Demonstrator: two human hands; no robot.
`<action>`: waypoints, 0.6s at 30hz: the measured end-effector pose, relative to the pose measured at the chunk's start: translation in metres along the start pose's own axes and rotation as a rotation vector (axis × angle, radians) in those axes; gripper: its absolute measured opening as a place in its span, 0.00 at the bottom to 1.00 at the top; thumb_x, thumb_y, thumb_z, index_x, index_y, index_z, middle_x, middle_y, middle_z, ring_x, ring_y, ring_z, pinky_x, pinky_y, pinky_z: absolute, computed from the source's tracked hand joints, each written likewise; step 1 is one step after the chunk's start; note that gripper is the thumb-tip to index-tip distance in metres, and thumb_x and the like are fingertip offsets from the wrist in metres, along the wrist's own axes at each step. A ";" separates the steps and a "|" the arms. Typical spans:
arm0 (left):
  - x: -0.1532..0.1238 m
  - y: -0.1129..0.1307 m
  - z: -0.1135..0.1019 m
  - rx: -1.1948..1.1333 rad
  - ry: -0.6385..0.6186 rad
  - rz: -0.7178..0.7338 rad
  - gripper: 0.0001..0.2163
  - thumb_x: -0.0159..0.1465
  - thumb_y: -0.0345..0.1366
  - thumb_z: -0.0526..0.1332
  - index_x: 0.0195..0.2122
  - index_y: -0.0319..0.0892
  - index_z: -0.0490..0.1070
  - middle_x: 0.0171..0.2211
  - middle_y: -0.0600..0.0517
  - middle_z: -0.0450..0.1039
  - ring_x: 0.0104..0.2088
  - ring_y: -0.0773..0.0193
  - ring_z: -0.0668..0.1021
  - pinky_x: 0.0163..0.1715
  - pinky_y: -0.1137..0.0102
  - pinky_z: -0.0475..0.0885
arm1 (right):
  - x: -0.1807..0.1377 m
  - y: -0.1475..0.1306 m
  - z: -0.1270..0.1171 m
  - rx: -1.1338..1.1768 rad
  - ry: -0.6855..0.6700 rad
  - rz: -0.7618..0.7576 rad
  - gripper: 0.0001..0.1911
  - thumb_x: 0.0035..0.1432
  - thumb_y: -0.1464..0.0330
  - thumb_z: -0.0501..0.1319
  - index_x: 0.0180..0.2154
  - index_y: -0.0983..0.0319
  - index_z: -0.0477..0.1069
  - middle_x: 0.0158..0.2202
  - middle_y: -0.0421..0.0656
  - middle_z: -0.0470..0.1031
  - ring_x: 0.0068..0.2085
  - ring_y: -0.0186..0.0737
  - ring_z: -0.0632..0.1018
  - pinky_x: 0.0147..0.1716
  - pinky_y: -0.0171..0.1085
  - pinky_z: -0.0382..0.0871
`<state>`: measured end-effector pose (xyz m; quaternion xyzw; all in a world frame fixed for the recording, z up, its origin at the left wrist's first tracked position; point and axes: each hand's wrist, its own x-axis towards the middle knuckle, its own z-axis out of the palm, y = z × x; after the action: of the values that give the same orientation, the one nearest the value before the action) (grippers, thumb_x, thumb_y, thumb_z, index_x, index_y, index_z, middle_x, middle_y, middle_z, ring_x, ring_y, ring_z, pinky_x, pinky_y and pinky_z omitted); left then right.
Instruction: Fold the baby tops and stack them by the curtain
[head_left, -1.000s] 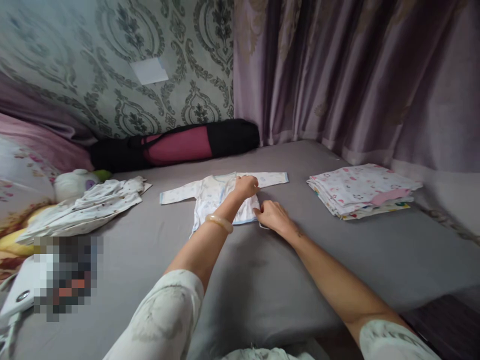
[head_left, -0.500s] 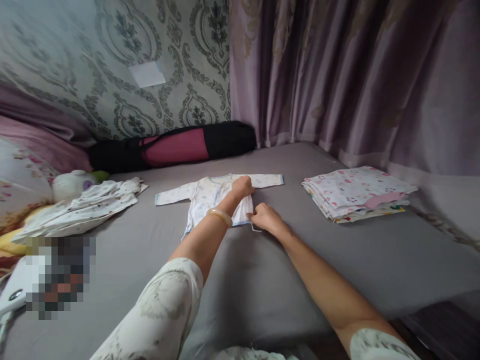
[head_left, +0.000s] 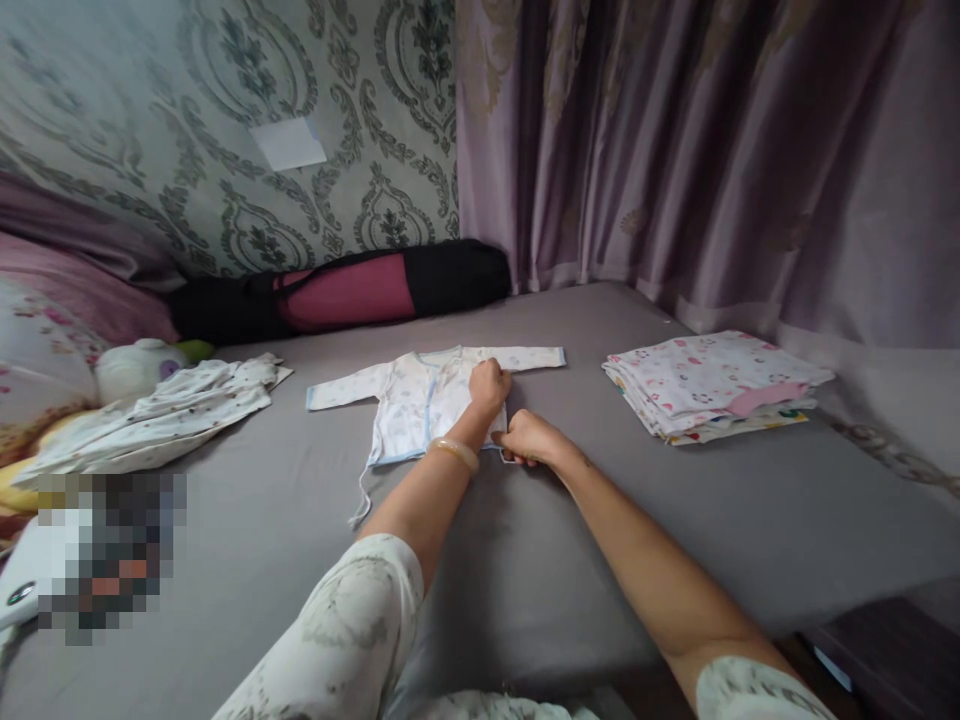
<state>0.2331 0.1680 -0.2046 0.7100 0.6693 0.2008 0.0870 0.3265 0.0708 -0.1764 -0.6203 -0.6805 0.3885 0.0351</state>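
We see a baby shirt (head_left: 420, 400) lying flat on the grey bed (head_left: 570, 520) straight ahead of us, front side up, with both sleeves spread out to the sides. Our left hand (head_left: 489, 383) rests on the shirt's right half, just below the right sleeve. It is curled into a fist, knuckles up, and we cannot tell whether any cloth is caught inside it. Our right hand (head_left: 529, 440) sits just beside and nearer to us than the left one, at the shirt's lower right corner, and its fingers are pinched together on the hem there. Most of the shirt therefore lies to the left of both hands and slightly beyond them. A thin tie string (head_left: 362, 495) trails off the bottom edge on the left. A pale bracelet (head_left: 456, 452) circles our left wrist.

Well to the right of the hands stands a neat stack of folded clothes (head_left: 712, 385). Well to the left lies a loose heap of clothes (head_left: 165, 410), with a soft toy (head_left: 139, 368) beside it. Beyond the hands, a black and pink bag (head_left: 345, 290) lies along the wall.
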 end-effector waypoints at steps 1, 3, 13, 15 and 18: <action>-0.002 -0.001 0.003 -0.007 0.026 0.028 0.11 0.64 0.31 0.52 0.41 0.37 0.74 0.41 0.41 0.77 0.43 0.57 0.77 0.43 0.68 0.68 | 0.000 0.001 0.000 -0.001 -0.006 -0.003 0.21 0.60 0.62 0.55 0.19 0.63 0.74 0.18 0.43 0.75 0.15 0.31 0.70 0.20 0.32 0.63; -0.005 -0.004 0.008 -0.025 0.079 0.093 0.10 0.65 0.31 0.52 0.39 0.36 0.73 0.39 0.40 0.76 0.42 0.57 0.77 0.44 0.67 0.67 | 0.001 0.002 0.000 -0.004 -0.012 -0.003 0.23 0.60 0.61 0.54 0.18 0.63 0.73 0.17 0.42 0.73 0.14 0.31 0.69 0.19 0.32 0.63; -0.027 -0.024 -0.016 -0.219 -0.052 0.291 0.13 0.66 0.29 0.52 0.48 0.36 0.72 0.42 0.43 0.77 0.44 0.58 0.77 0.46 0.67 0.69 | 0.008 0.005 0.001 0.006 -0.046 0.022 0.26 0.62 0.58 0.54 0.16 0.63 0.70 0.12 0.40 0.68 0.10 0.28 0.63 0.15 0.31 0.59; -0.038 -0.036 -0.031 -0.266 -0.100 0.306 0.16 0.65 0.31 0.55 0.53 0.35 0.69 0.46 0.42 0.76 0.45 0.59 0.77 0.46 0.68 0.70 | 0.004 0.003 -0.002 0.011 -0.074 0.034 0.27 0.63 0.58 0.54 0.15 0.63 0.69 0.11 0.39 0.66 0.10 0.28 0.62 0.14 0.31 0.57; -0.060 -0.062 -0.062 -0.240 -0.081 0.282 0.15 0.65 0.34 0.57 0.51 0.36 0.70 0.50 0.41 0.74 0.44 0.59 0.77 0.46 0.67 0.70 | 0.001 0.002 -0.010 0.025 -0.095 0.066 0.27 0.63 0.57 0.55 0.16 0.63 0.69 0.10 0.38 0.64 0.10 0.27 0.60 0.13 0.31 0.53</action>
<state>0.1501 0.1053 -0.1826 0.7888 0.5304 0.2608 0.1688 0.3333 0.0759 -0.1713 -0.6226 -0.6556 0.4272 -0.0023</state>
